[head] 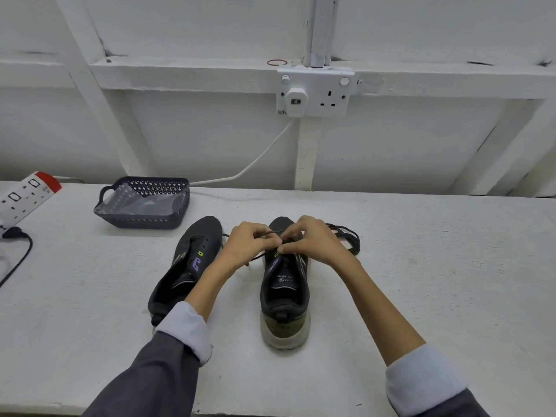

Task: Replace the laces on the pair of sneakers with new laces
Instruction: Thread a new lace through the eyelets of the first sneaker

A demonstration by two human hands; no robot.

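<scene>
Looks about midway. Pinches thin dark cord lace (356,245) with left hand (252,245) and right hand (313,242) over right black mesh sneaker (284,296), slack at 2 o'clock. Leaves left black mesh sneaker (192,260), at 9 o'clock, unlaced.

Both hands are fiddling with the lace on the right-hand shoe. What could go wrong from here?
The loose loops lying beside the right sneaker could knot or snag as the lace is pulled. The left hand and right hand both pinch the lace, so nothing steadies the sneaker; a hard tug might drag it.
</scene>
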